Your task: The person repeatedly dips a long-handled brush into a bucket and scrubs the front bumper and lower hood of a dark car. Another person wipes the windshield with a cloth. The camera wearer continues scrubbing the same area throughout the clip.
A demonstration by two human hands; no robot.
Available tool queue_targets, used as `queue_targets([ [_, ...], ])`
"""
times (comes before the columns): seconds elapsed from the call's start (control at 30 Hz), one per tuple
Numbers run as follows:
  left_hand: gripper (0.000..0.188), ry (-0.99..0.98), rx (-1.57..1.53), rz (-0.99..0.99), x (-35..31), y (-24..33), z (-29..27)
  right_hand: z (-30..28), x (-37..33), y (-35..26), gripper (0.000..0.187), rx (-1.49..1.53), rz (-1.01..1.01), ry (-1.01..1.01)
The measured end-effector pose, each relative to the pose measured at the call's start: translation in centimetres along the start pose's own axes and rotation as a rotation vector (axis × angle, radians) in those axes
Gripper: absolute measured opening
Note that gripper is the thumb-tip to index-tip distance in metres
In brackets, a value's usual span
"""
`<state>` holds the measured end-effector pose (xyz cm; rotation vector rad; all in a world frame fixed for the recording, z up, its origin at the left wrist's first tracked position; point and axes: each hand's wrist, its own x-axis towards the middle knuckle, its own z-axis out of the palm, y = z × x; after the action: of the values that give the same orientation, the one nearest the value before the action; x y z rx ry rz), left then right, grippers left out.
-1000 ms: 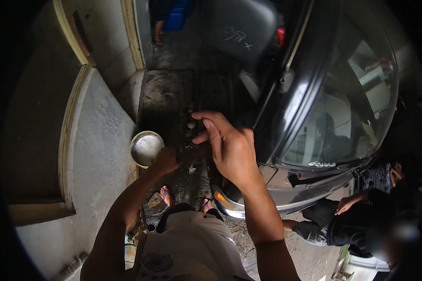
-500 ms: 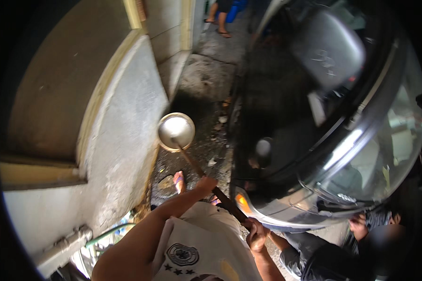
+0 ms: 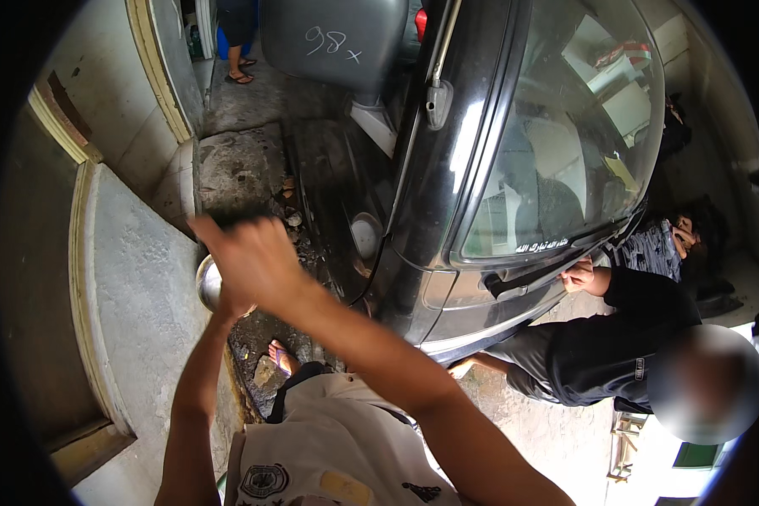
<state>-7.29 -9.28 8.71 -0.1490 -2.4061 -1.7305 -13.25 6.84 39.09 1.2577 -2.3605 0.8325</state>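
Observation:
Below my hands, beside the low wall, is the shiny metal bowl of a long-handled ladle (image 3: pixel 209 283); its handle is hidden behind the hands and forearms. My right hand (image 3: pixel 257 257) reaches across to the left, above the bowl. Its fingers are curled and the thumb sticks out; some motion blur smears it. Mostly covered by it, my left hand (image 3: pixel 238 301) is close beside the bowl, its fingers hidden. Both hands are near each other at the handle's place.
A black vehicle (image 3: pixel 422 295) with a grey mirror (image 3: pixel 333 42) stands close on the right. A rough grey wall (image 3: pixel 143 270) bounds the left. Another person in dark clothes (image 3: pixel 599 354) crouches by the vehicle, a hand at its edge. Further off, someone's sandalled feet (image 3: pixel 240 72) show.
My right hand has swung from the handle's near end up and left, over the left hand. The ladle's handle has gone out of sight. The view has turned right, showing more of the vehicle.

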Motion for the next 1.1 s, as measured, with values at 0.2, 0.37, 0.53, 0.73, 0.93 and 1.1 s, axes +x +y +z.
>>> queue_targets([
  [0.2, 0.035, -0.148, 0.469, -0.344, -9.9, -3.6, 8.7, -1.4, -21.7, -1.1, 0.046, 0.291, 0.099, 0.112],
  [0.37, 0.026, -0.487, 0.751, -0.292, -12.0, -2.5, 14.6, -5.3, -31.1, -0.6, 0.042, 0.294, 0.358, 0.045],
  [0.53, 0.019, -0.372, 0.529, -0.183, -5.0, 1.0, 11.0, -6.6, -24.0, 2.6, 0.039, 0.274, 0.374, 0.072],
  [0.73, 0.023, 0.024, 0.306, 0.129, 2.0, 2.9, 1.1, -2.1, -4.5, 1.7, 0.039, 0.101, 0.184, 0.06],
  [0.93, 0.023, -0.118, 0.402, -0.254, -5.3, -4.3, 1.4, 1.7, -10.7, -2.4, 0.038, 0.2, 0.047, 0.04],
  [1.1, 0.022, -0.386, 0.757, -0.061, -12.6, -4.2, 12.8, -3.3, -32.3, -2.3, 0.03, 0.297, 0.324, -0.043],
])
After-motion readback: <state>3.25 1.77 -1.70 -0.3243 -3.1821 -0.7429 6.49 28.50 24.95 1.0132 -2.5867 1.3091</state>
